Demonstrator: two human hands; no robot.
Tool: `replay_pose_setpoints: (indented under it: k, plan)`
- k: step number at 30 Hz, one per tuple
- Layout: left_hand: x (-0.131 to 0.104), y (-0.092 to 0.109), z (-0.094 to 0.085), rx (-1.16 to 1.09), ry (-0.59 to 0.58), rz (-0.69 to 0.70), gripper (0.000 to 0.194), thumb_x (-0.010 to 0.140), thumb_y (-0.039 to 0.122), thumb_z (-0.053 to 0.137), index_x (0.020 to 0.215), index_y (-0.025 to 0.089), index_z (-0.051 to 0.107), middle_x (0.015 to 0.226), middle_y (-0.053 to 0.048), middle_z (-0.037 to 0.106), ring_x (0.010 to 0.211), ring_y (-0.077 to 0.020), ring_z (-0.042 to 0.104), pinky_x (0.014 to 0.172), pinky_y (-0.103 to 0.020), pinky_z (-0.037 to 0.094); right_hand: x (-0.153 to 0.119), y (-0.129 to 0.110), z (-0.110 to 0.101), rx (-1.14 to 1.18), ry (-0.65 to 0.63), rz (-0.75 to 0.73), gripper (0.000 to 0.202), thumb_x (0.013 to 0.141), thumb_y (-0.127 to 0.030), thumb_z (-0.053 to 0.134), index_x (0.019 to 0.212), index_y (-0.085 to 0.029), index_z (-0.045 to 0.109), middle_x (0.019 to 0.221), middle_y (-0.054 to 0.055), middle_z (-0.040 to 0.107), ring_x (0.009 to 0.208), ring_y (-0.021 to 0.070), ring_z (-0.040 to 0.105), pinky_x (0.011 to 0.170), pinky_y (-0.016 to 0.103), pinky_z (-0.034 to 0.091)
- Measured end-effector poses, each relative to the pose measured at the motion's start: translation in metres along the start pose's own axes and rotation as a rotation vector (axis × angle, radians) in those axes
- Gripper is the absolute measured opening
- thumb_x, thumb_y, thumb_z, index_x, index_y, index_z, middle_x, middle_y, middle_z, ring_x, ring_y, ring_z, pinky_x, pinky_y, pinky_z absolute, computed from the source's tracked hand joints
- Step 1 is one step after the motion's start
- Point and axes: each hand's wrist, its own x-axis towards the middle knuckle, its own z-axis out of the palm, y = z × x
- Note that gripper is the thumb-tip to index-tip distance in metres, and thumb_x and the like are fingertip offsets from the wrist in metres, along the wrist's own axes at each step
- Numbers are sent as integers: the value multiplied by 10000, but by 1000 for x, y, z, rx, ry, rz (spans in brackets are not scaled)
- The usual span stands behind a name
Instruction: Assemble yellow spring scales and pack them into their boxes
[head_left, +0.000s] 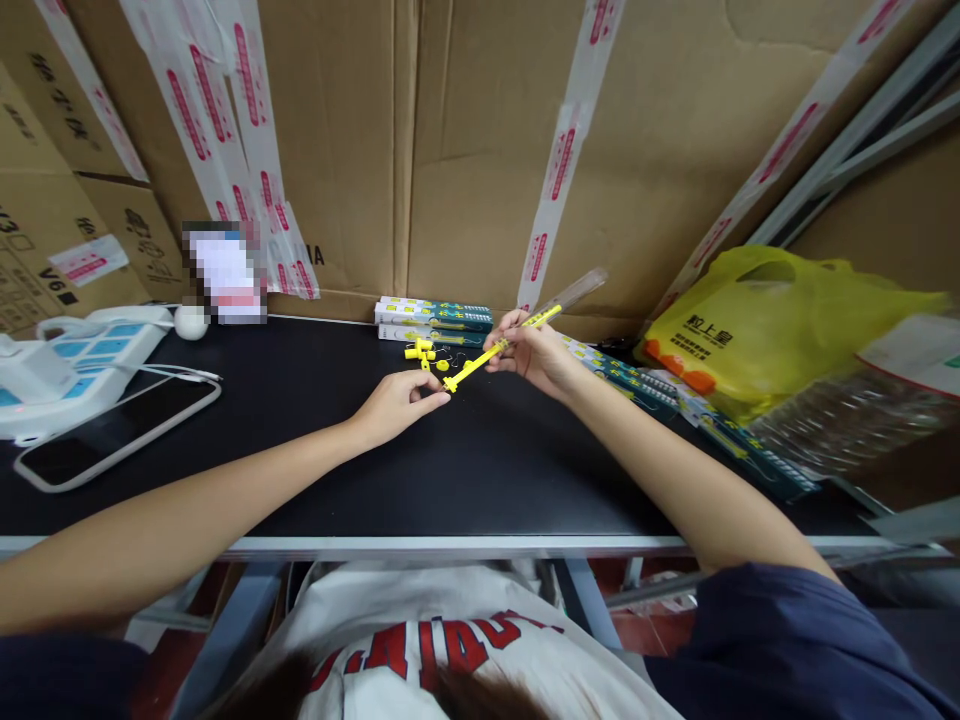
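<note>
A slim yellow stick-like piece (474,366) runs slantwise between my two hands above the black table. My left hand (405,402) pinches its lower end, where a small crosspiece shows. Fingers of my right hand (529,352) close round its upper part, along with a clear plastic tube (574,293) that sticks out past the hand to the upper right. Just behind my left hand lie small yellow parts (420,350), with thin wire hooks and a round yellow piece (443,365) beside them.
Printed slim boxes (435,318) are stacked at the back. More such boxes (660,392) lie at right, near a yellow plastic bag (780,320). On the left are a power strip (112,345), a phone (120,430) and a blurred upright screen (225,270). Cardboard (480,150) walls the back.
</note>
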Motion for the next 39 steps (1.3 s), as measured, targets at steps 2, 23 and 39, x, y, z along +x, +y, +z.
replay_pose_setpoints:
  k: [2,23,39]
  plan:
    - [-1,2,0,-52,-15,-21,250,831,384,595,874,144,649,671,-4,650,540,-101,531,550,-220,410,0,0,0,-7,3,11,203,745,-216,625,844,-219,448,745,-18,688,571,103,635,599,282,579]
    - [-11,11,-8,483,168,364,132,913,229,519,834,166,602,864,-21,610,726,-115,568,624,-214,382,-10,25,29,-84,-104,76,354,706,-380,788,834,-186,520,577,-79,540,509,60,512,554,245,583]
    - [-10,9,-7,598,142,405,164,934,203,459,850,164,594,789,-12,651,678,-121,586,616,-226,368,-15,26,33,-134,-123,72,367,683,-315,809,808,-179,492,613,-59,603,526,67,556,586,294,611]
